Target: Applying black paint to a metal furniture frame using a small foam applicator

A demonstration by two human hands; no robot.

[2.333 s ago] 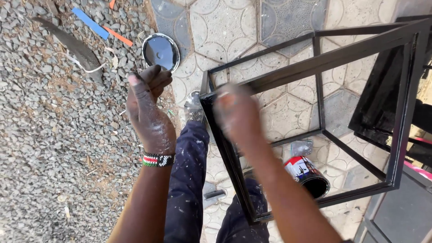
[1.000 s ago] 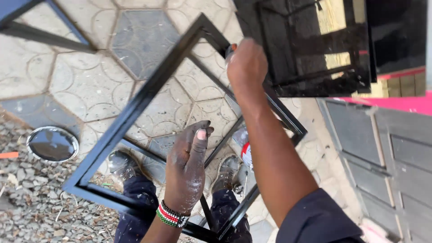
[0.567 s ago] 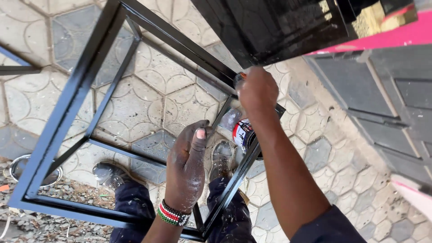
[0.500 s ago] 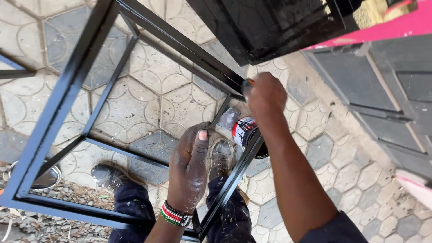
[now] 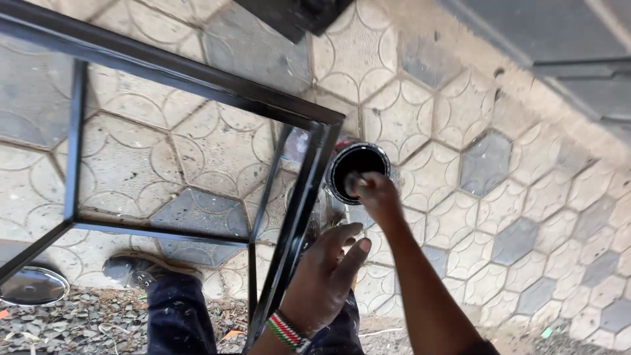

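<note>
Paint tin (image 5: 358,172), one. Round, open-topped, black inside, standing upright on the paved floor (image 5: 526,217) just beside the near corner of the frame; lid off, mouth facing up, so reachable from above.

Right hand (image 5: 373,196), one. Lowered over the tin's near rim, grip pressed together round something small and dark at the mouth of the tin; object too blurred to identify, possibly a brush handle. Forearm slanting down from lower right.

Left hand (image 5: 325,279), one. Beside the upright bar of the frame, fingers (image 5: 348,246) loosely spread, thumb out, grip holding nothing; whether touching the bar, cannot tell. Skin dusted white. Beaded wristband (image 5: 284,331), one, red, white, green and black.

Metal frame (image 5: 299,197), one. Open box of square bars, glossy black, standing on the floor; corner post next to the tin, presumably kept close so the paint stays within reach.

Shoe (image 5: 131,269), one visible, grey, under the frame's lower bar; trouser legs (image 5: 177,315), two, dark blue, speckled white.

Tin lid (image 5: 31,286), one. Round, shiny, lying flat at the left edge, where paving meets gravel (image 5: 85,329), well apart from the tin.

Dark glossy panel (image 5: 296,13), one, at top edge, partly cut off. Grey panelled surface (image 5: 565,33) at upper right.
</note>
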